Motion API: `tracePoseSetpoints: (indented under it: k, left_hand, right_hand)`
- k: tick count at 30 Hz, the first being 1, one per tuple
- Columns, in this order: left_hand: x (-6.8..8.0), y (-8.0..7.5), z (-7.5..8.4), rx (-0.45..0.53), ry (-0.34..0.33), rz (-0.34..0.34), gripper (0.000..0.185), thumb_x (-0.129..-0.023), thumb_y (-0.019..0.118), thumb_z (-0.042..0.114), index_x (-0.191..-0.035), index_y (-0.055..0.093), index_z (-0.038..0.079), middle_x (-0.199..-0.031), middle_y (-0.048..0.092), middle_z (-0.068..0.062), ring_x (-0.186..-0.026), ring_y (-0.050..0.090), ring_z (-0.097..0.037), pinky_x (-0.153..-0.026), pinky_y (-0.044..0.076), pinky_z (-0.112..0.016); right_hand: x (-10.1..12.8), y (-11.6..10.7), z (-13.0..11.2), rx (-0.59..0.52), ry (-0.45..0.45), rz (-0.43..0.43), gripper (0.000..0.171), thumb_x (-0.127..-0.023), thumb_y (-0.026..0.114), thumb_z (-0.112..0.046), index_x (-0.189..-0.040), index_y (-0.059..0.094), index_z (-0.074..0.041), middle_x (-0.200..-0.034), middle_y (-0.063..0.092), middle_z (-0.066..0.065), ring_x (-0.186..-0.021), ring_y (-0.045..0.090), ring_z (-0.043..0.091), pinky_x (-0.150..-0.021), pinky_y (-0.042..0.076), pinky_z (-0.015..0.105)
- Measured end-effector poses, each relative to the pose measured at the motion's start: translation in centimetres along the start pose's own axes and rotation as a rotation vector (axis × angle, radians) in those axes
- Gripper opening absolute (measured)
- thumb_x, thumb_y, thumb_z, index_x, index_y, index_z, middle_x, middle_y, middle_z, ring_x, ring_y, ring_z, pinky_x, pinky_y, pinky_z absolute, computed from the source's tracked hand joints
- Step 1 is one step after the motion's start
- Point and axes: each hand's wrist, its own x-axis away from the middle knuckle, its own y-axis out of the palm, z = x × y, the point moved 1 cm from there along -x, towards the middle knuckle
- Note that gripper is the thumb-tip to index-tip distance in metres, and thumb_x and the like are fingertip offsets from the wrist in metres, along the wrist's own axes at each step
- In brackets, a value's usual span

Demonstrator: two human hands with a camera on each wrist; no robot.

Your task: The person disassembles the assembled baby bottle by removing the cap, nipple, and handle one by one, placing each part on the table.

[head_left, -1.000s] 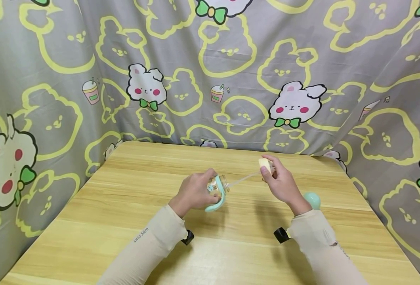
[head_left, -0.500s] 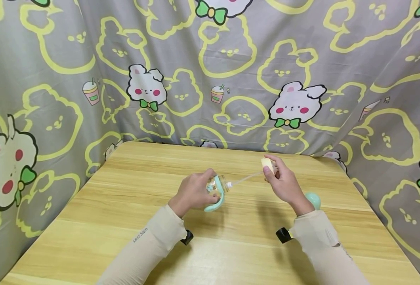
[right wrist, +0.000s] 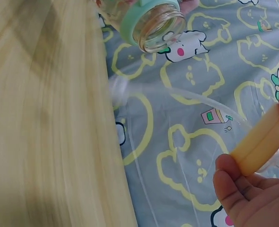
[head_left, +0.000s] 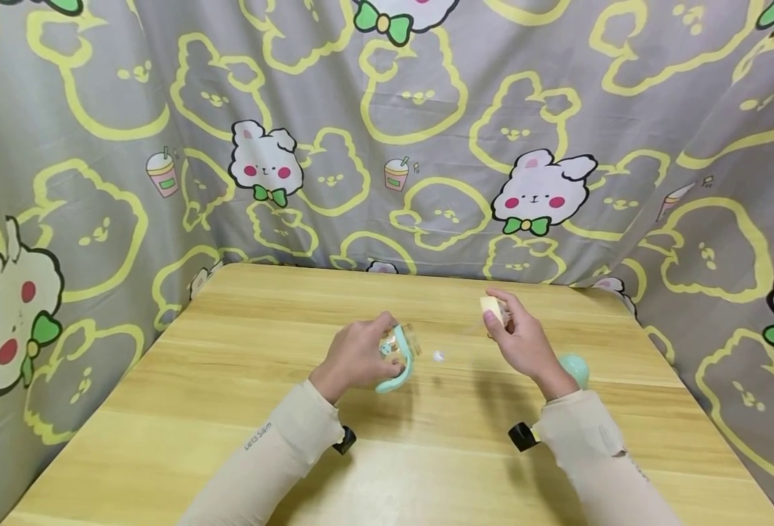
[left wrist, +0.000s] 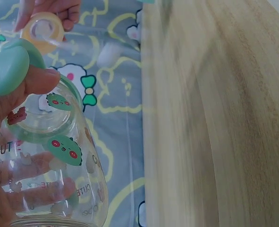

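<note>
The fingers of the left hand (head_left: 355,353) curl round a clear bottle (left wrist: 66,151); those of the right hand (head_left: 523,337) pinch a yellow lid (right wrist: 259,142). Between them, the lid's straw (right wrist: 203,98) hangs with its white tip (head_left: 438,356) outside the bottle.

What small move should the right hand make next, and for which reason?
Probably the right hand should set the yellow lid down on the table: the white end of its straw is clear of the bottle, which the left hand holds separately.
</note>
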Motion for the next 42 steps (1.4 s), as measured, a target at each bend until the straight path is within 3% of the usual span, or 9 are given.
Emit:
tracePoseSetpoints:
  k: [12,21,31,42]
  left_hand:
    - [0.0,0.0,-0.1,-0.008,-0.011,0.001,0.050,-0.071,0.076,0.031,-0.115,0.058,0.015,-0.072,0.056,0.006,-0.052,0.046,-0.009,-0.047,0.039,-0.026]
    - [0.0,0.0,-0.1,0.004,-0.008,0.003,0.051,-0.071,0.076,0.031,-0.116,0.058,0.014,-0.087,0.066,-0.001,-0.050,0.046,-0.009,-0.049,0.040,-0.026]
    - [0.0,0.1,0.1,-0.002,-0.011,0.005,0.052,-0.071,0.077,0.031,-0.116,0.058,0.014,-0.074,0.058,0.004,-0.051,0.046,-0.009,-0.048,0.039,-0.025]
    - [0.0,0.3,0.2,-0.001,-0.013,-0.009,0.051,-0.071,0.075,0.032,-0.117,0.058,0.015,-0.079,0.060,0.003,-0.051,0.046,-0.010,-0.049,0.040,-0.026]
  right_hand:
    - [0.0,0.6,0.5,-0.009,0.009,-0.017,0.049,-0.102,0.047,-0.033,-0.145,0.038,-0.011,-0.096,0.056,0.014,-0.073,0.056,0.029,-0.060,0.044,0.034]
    - [-0.2,1.2,0.6,0.000,0.000,-0.016,0.049,-0.101,0.049,-0.031,-0.144,0.040,-0.009,-0.097,0.056,0.013,-0.069,0.053,0.020,-0.058,0.043,0.033]
    - [-0.1,1.6,0.7,0.036,-0.008,-0.016,0.049,-0.101,0.049,-0.033,-0.143,0.042,-0.008,-0.090,0.054,0.009,-0.064,0.048,0.018,-0.058,0.041,0.034]
    - [-0.3,2.7,0.7,-0.006,0.013,-0.046,0.050,-0.100,0.049,-0.033,-0.143,0.042,-0.010,-0.089,0.051,0.009,-0.063,0.047,0.019,-0.057,0.041,0.034]
